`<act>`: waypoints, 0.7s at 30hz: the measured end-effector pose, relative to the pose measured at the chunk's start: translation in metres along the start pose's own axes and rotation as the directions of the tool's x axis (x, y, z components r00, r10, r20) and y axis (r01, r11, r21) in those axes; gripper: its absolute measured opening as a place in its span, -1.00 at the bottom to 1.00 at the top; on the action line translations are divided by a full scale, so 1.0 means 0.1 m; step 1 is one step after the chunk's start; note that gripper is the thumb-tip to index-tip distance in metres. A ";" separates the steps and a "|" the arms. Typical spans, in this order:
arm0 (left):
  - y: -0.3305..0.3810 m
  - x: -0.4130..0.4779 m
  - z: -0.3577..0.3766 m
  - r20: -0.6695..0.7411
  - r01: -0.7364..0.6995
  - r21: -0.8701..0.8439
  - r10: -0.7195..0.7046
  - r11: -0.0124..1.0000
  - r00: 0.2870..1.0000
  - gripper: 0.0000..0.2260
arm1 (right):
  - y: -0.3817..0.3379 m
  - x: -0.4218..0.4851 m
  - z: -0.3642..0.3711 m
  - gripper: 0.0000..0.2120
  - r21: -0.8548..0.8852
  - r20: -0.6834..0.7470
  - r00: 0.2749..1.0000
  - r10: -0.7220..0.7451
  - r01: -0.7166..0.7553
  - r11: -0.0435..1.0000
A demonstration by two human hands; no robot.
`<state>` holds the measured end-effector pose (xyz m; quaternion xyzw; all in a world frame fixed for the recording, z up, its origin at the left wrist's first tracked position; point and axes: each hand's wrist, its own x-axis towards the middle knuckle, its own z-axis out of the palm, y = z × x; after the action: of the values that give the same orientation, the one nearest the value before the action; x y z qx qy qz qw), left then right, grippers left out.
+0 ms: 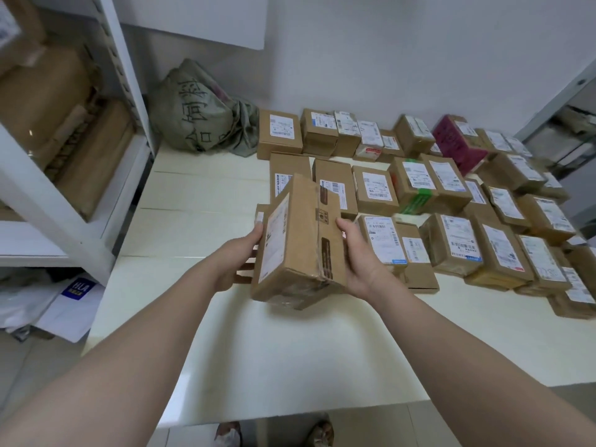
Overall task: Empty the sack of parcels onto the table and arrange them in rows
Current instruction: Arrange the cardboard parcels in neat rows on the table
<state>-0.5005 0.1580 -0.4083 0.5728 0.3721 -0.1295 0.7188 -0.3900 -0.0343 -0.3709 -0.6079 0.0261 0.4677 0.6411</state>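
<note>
The left hand [237, 264] and right hand [358, 262] clamp a tilted brown cardboard parcel [296, 240], each grip closed on it. Its long axis points away, above the front row [451, 243] at its left end.

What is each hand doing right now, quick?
Left hand: holding the cardboard parcel by its left side.
Right hand: holding the same parcel by its right side.

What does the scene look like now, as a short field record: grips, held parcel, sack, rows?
left grip: holds the held box by its left side
right grip: holds its right side
held box: brown cardboard, tilted
sack: slumped at the table far left corner, contents hidden
rows: about three, labels up, right half
odd one: magenta box, back row
</note>
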 end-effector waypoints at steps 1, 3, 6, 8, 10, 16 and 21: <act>-0.01 0.01 -0.02 0.041 0.005 -0.068 -0.003 0.998 0.999 -0.45 | 0.01 0.05 0.04 -0.56 -0.004 -0.015 1.000 -0.008 0.008 1.000; -0.01 0.00 -0.06 0.069 0.005 -0.216 0.010 0.976 0.998 -0.47 | 0.05 0.17 0.14 -0.60 -0.001 -0.075 0.997 0.008 -0.008 1.000; 0.04 -0.06 -0.18 0.056 -0.040 -0.215 0.053 0.976 0.997 -0.51 | 0.16 0.37 0.24 -0.75 -0.153 -0.188 0.981 -0.040 0.011 0.988; 0.09 -0.11 -0.29 0.014 -0.095 -0.187 0.100 0.978 0.995 -0.56 | 0.18 0.42 0.33 -0.78 -0.276 -0.224 0.963 -0.150 0.085 0.957; 0.14 -0.13 -0.42 -0.031 -0.182 -0.199 0.179 0.963 0.983 -0.62 | 0.19 0.45 0.44 -0.75 -0.413 -0.189 0.948 -0.256 0.160 0.896; 0.12 -0.11 -0.86 -0.404 -0.316 -0.176 0.225 0.932 0.887 -0.31 | 0.38 0.62 0.55 -0.65 -0.969 0.060 0.953 -0.296 0.128 0.213; -0.05 0.02 -0.91 -0.502 -0.194 -0.055 0.141 0.979 0.853 -0.29 | 0.40 0.59 0.56 -0.65 -0.992 0.092 0.948 -0.305 0.112 0.052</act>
<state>-0.5376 0.2410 -0.4196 0.5791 0.4988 0.1045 0.6363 -0.4117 0.0373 -0.4222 -0.9075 -0.3381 0.2188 0.1191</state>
